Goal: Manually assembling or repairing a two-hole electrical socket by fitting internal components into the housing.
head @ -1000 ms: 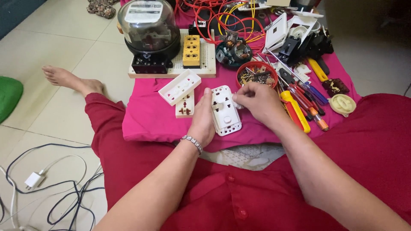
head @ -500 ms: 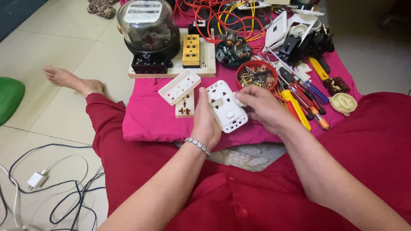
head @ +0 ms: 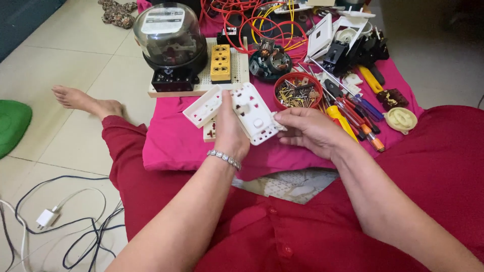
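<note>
In both hands, socket plate (head: 256, 119) now tilted.

left grip (head: 231, 132) and right grip (head: 307, 132) closed (forearms converging).

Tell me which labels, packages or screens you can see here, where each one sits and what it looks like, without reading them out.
Label plate: inside the glass dome of the electricity meter, top left on the board; pale rectangle with dark print.
Small sticker: white with dark marks, on a black part behind the yellow socket strip.
No screens or packages show. The white switch plate held by both hands bears no label.
</note>
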